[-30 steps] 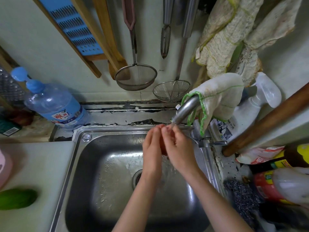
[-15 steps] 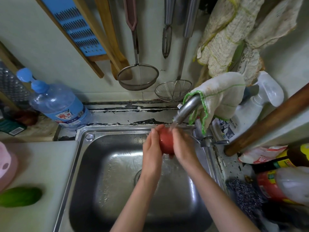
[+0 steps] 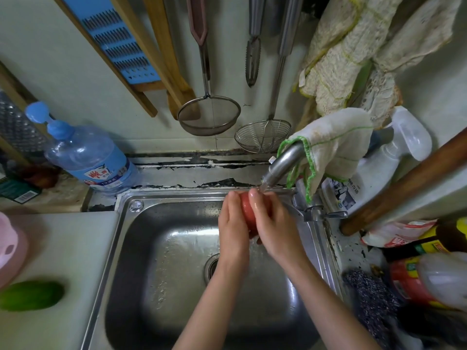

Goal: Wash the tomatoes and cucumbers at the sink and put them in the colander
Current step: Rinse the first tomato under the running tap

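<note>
While apparently cupped, left hand (image 3: 232, 226), right hand (image 3: 275, 227) clasp tomato (image 3: 249, 213)

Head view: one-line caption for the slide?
Left hand and right hand hold a red tomato under the tap over the steel sink; a cucumber lies on the counter beside it.
</note>
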Demonstrator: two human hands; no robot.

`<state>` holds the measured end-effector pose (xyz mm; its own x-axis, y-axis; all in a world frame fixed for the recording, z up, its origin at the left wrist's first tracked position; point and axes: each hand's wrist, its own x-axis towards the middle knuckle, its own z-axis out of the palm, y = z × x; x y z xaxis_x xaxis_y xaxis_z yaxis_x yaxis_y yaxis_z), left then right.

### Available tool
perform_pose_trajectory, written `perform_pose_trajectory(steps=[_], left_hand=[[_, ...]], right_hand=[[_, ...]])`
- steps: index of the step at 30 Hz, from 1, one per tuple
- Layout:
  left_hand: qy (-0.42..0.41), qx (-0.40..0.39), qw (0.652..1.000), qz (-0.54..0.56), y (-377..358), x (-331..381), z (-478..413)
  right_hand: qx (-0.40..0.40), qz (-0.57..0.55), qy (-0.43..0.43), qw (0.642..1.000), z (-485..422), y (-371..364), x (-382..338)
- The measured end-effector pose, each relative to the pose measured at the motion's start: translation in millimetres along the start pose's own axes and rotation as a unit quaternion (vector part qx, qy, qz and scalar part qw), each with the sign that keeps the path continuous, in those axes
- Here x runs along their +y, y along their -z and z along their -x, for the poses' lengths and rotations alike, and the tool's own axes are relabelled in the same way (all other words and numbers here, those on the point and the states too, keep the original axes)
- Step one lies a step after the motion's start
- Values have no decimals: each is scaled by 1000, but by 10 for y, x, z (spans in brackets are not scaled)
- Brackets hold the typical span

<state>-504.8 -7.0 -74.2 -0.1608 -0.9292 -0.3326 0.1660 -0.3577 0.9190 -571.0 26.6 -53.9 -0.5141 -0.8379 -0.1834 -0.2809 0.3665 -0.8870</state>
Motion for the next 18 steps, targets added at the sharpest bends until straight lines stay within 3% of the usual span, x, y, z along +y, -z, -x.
perform_pose_trajectory(steps=[3, 5, 9, 14, 18], left_hand=[[154, 25, 981, 118, -24, 91, -67], [190, 17, 969, 158, -5, 134, -77], [64, -26, 994, 88, 39, 116, -29], [-71, -96, 993, -25, 157, 5, -24], [-57, -14, 998, -27, 88, 21, -26]], right_hand=[[9, 70, 77, 995, 63, 9, 39], [19, 92, 90, 991, 43, 21, 57], [47, 66, 53, 995, -64, 48, 50], [-12, 7, -128, 992, -213, 71, 28], [-55, 130, -41, 989, -69, -52, 34]])
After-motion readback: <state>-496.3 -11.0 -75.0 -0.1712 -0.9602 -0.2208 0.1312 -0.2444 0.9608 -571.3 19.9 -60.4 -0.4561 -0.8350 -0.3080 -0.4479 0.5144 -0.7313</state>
